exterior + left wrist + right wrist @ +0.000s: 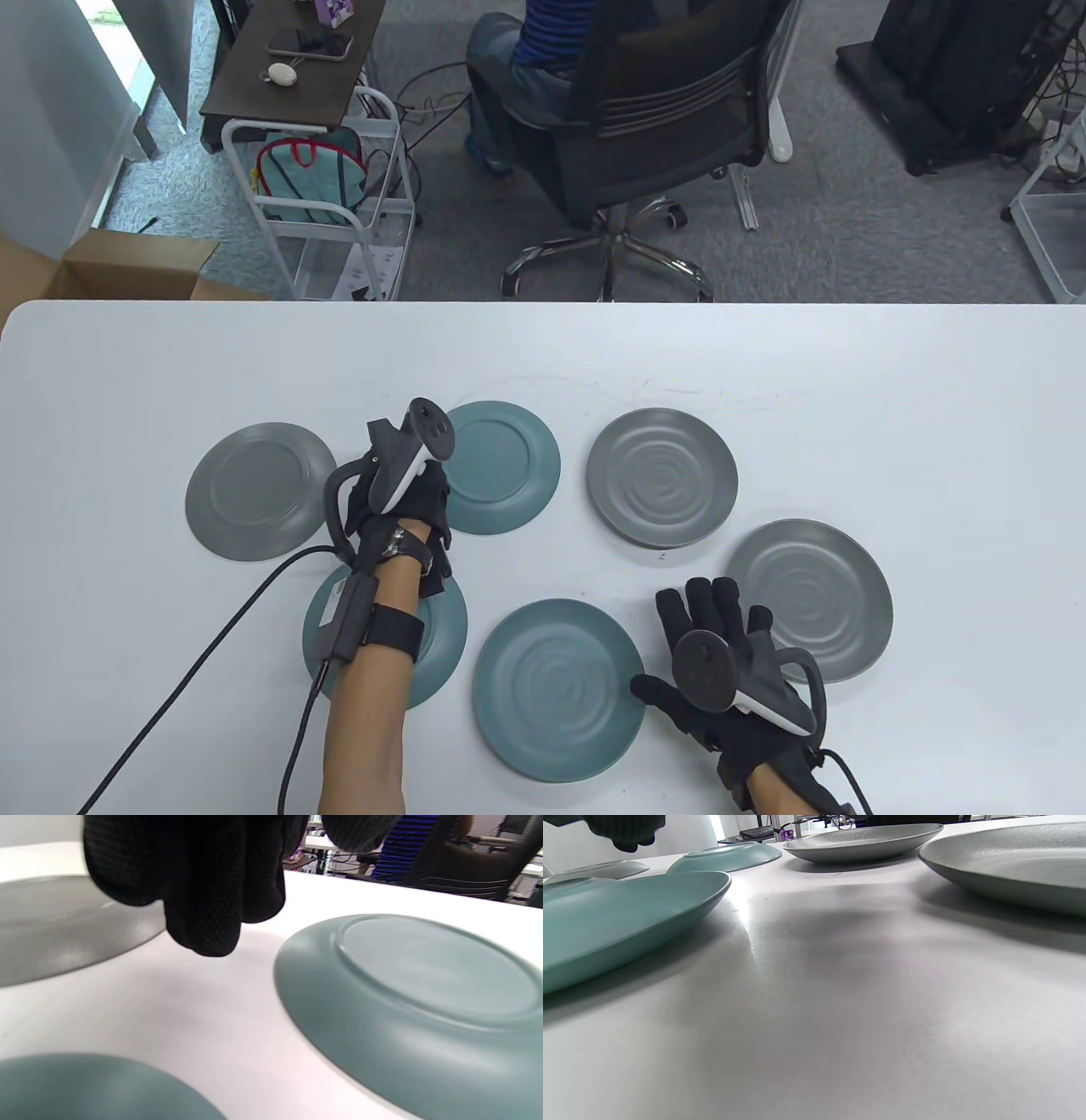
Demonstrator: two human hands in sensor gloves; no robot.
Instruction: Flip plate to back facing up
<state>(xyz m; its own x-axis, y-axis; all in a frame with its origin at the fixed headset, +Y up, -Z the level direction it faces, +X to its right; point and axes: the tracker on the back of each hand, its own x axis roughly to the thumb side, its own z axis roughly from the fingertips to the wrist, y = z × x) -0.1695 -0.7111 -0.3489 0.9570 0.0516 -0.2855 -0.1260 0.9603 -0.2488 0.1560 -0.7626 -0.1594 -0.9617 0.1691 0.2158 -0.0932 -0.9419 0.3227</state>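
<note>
Several round plates lie on the white table [848, 382]. A grey plate [259, 491] and a teal plate [501, 467] lie back up with the foot ring showing. A grey plate [662, 488], another grey plate [810, 601] and a teal plate [558, 688] lie face up with ripples showing. Another teal plate [441, 632] lies partly under my left forearm; its side is unclear. My left hand [416, 501] hangs between the two back-up plates, fingers [203, 921] curled down and holding nothing. My right hand [721, 645] lies spread on the table between the front teal plate and the right grey plate, empty.
An office chair [645, 127] with a seated person stands beyond the table's far edge, with a white cart [331, 212] to its left. The left glove's cable [212, 645] runs across the table's front left. Bare table lies behind the plates and at the far right.
</note>
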